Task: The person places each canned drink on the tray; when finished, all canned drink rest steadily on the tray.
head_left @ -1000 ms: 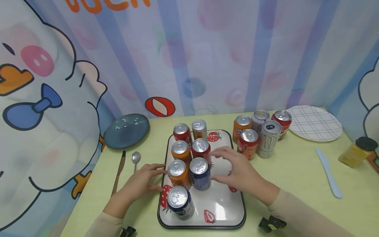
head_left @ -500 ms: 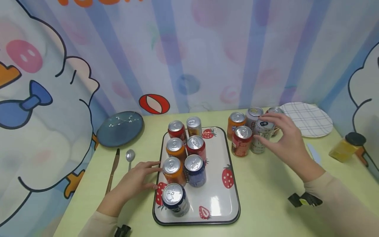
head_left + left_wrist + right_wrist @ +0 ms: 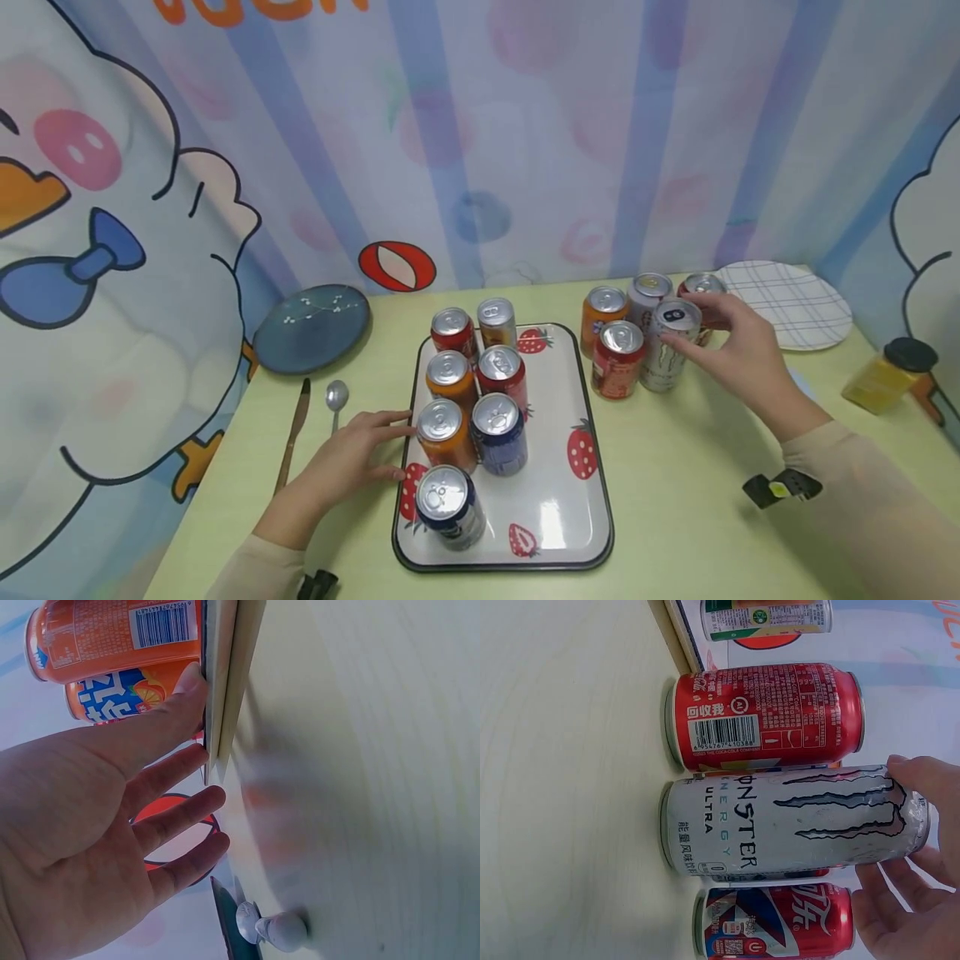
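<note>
My right hand (image 3: 731, 346) grips a tall white Monster energy drink can (image 3: 787, 821) near its top, thumb on one side and fingers on the other. The can stands upright among other cans right of the tray. Beside it is a red Coca-Cola can (image 3: 769, 716), with another red can (image 3: 780, 922) on its other side. My left hand (image 3: 352, 458) rests with spread, relaxed fingers at the left rim of the tray (image 3: 562, 533). In the left wrist view its thumb lies at the tray edge, close to an orange soda can (image 3: 120, 637).
Two columns of upright cans stand on the tray, including a dark blue can (image 3: 450, 508) at the front. A dark plate (image 3: 311, 329), spoon (image 3: 337, 396) and knife (image 3: 294, 433) lie left. A white checked plate (image 3: 795, 304) and yellow jar (image 3: 888, 379) sit right.
My right hand has left the blue can on the tray, moved right to the group of cans, and closed its fingers on the white energy drink can. The left hand stays at the tray.
</note>
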`<action>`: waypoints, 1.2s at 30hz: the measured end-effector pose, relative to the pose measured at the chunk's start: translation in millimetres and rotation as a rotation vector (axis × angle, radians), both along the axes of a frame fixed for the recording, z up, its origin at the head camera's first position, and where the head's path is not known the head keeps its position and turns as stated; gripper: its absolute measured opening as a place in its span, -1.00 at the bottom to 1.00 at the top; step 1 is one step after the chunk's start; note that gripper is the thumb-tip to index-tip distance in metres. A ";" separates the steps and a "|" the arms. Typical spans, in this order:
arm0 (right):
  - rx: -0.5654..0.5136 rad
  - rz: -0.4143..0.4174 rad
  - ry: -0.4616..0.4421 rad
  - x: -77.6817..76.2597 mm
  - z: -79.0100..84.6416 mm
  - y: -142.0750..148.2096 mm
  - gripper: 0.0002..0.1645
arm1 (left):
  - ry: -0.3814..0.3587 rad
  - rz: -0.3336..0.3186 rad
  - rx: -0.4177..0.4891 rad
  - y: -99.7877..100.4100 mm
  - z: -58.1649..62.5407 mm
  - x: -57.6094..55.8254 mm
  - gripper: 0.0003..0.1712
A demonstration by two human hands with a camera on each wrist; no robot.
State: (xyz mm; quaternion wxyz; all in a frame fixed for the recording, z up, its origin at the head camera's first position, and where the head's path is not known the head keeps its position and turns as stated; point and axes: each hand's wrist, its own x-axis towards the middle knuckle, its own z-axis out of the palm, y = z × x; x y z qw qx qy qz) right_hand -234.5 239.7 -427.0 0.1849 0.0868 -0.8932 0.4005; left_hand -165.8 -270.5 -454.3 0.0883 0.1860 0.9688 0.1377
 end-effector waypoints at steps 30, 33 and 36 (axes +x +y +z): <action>-0.258 0.470 0.016 100.8 14.6 -96.8 -0.21 | -0.023 0.023 -0.014 -0.8 0.9 0.5 -0.30; -0.267 0.540 -0.004 107.7 9.9 -116.2 -0.24 | -0.027 0.027 -0.013 -0.1 1.0 -0.1 -0.30; -0.246 0.585 -0.010 112.2 4.6 -131.9 -0.25 | -0.028 0.025 -0.011 0.2 0.7 0.1 -0.30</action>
